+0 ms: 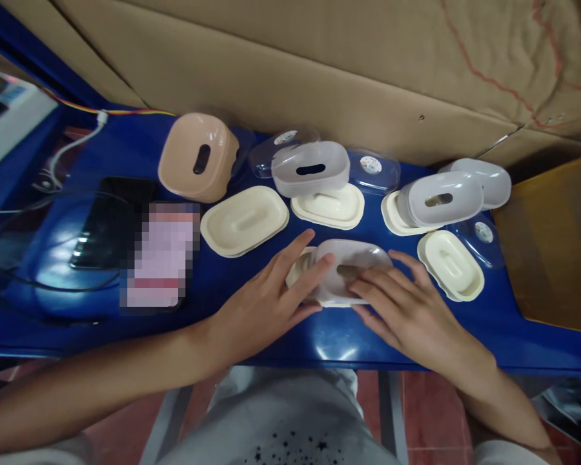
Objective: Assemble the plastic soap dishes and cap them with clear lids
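1. Grey cover [332,285], slotted: on the blue table [275,345], near its front edge, between the two hands. Sits over a cream base [302,263], whose left end and front rim show.
2. Left hand [266,297]: at the cover's left end, fingers spread wide. One fingertip lies on the cover; thumb by the near rim. Cannot tell how firmly it holds, if at all.
3. Right hand [411,310]: at the right end, fingers bent over the cover by the slot, outer finger lifted apart, thumb at the near side. Firmness of hold: cannot tell.
4. Behind, left: beige tub [192,145], slot facing the viewer. Cream left tray [244,223] just in front.
5. Behind, centre: second grey cover [310,169], partly overlapping the cream middle tray [330,208] in view. Clear lids either side, the right lid [385,174] and left lid [263,157], both stickered.
6. Right: third grey cover [445,201] over another cream base; fourth grey cover [494,184] behind it. Cream right tray [454,266] in front, stickered clear lid beside it.
7. Far left: phone [164,258], screen pixelated, near a dark tablet [104,239]; cables about.
8. Cardboard [232,58] backs the table; carton [552,239] at right end.
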Demonstrator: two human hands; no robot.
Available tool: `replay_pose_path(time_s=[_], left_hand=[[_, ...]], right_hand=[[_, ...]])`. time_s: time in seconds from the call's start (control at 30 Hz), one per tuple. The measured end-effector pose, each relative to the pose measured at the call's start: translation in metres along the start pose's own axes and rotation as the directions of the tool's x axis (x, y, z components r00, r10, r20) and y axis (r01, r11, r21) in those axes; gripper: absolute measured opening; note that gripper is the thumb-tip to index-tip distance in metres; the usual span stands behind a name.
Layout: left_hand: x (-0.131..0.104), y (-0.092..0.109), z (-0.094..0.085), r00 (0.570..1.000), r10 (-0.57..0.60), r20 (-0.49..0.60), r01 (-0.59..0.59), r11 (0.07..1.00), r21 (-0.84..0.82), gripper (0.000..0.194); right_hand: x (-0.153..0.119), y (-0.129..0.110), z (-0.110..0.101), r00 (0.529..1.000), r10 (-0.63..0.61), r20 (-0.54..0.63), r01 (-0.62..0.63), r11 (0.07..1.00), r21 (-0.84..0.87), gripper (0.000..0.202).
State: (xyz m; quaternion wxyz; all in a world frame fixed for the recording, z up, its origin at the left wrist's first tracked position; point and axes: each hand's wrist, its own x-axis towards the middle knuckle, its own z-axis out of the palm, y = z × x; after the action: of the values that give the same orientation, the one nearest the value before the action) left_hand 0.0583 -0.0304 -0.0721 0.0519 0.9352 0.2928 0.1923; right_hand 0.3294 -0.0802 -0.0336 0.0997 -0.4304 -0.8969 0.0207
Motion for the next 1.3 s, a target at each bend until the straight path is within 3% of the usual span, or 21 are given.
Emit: replay_pose_path(time_s=[0.27, 0.53, 0.63, 0.7, 0.8, 0.87, 0.93, 1.07, 1.17, 1.3], left_hand=[[-0.003, -0.004, -0.006, 0.989, 0.070, 0.130, -0.086, 0.989, 0.121, 0.055], [-0.003, -0.002, -0.007, 0.986, 0.129, 0.109, -0.148, 0.970, 0.190, 0.028], [0.001, -0.006, -0.010, 0.990, 0.106, 0.092, -0.114, 0.989, 0.092, 0.034], [0.010, -0.015, -0.017, 0.996, 0.087, 0.024, -0.088, 0.996, 0.027, 0.034], [0.037, -0.041, -0.030, 0.997, -0.052, -0.056, 0.056, 0.996, 0.071, 0.035], [0.060, -0.064, -0.035, 0.977, -0.211, -0.031, 0.213, 0.969, 0.125, 0.046], [0.082, -0.088, -0.034, 0.952, -0.303, 0.037, 0.295, 0.945, 0.143, 0.060], [0.111, -0.123, -0.018, 0.935, -0.317, 0.159, 0.318, 0.948, 0.023, 0.068], [0.119, -0.128, -0.012, 0.941, -0.305, 0.150, 0.320, 0.942, -0.095, 0.066], [0.104, -0.101, -0.026, 0.973, -0.229, 0.031, 0.231, 0.961, -0.154, 0.059]], right_hand=[[0.009, -0.017, 0.023, 0.990, -0.142, -0.018, 0.140, 0.987, -0.085, 0.034], [0.009, -0.014, 0.032, 0.958, -0.284, -0.046, 0.275, 0.950, -0.147, 0.033], [0.011, -0.004, 0.038, 0.967, -0.244, -0.071, 0.240, 0.969, -0.060, 0.037], [0.013, 0.005, 0.039, 0.967, -0.227, -0.116, 0.233, 0.971, 0.046, 0.040], [0.014, 0.018, 0.037, 0.960, -0.200, -0.194, 0.233, 0.958, 0.169, 0.044], [0.013, 0.025, 0.034, 0.962, -0.163, -0.221, 0.205, 0.962, 0.182, 0.044], [0.011, 0.030, 0.031, 0.962, -0.125, -0.243, 0.171, 0.970, 0.175, 0.044], [0.008, 0.037, 0.032, 0.955, -0.071, -0.286, 0.117, 0.983, 0.144, 0.036], [0.008, 0.040, 0.035, 0.957, -0.079, -0.279, 0.117, 0.986, 0.121, 0.030], [0.009, 0.039, 0.035, 0.951, -0.104, -0.290, 0.137, 0.986, 0.098, 0.035]])
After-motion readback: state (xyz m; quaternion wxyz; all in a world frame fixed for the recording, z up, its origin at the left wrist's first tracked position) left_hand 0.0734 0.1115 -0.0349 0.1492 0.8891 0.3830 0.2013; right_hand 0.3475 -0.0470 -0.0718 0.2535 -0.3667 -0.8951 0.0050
